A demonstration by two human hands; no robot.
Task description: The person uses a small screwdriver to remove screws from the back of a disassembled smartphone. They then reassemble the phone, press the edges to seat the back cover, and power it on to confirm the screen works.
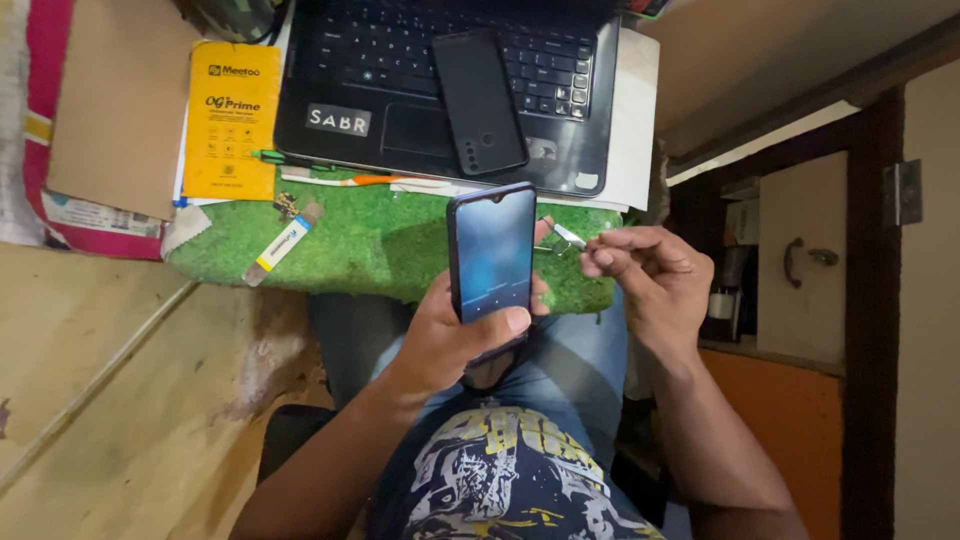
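My left hand (452, 338) holds a dark smartphone (490, 250) upright over my lap, screen facing me, thumb across its lower edge. Just to its right, my right hand (648, 272) pinches a small silvery metal tool (568, 236) between thumb and forefinger, its tip close to the phone's right edge. Both hands hover above the front edge of a green turf mat (370, 240).
A black laptop (400, 100) sits behind the mat with a second black phone (478, 100) lying face down on it. A yellow packet (230, 120), brown cardboard (120, 100), a small tube (282, 245) and an orange-handled tool (350, 180) lie at left. A wooden cabinet (800, 260) stands at right.
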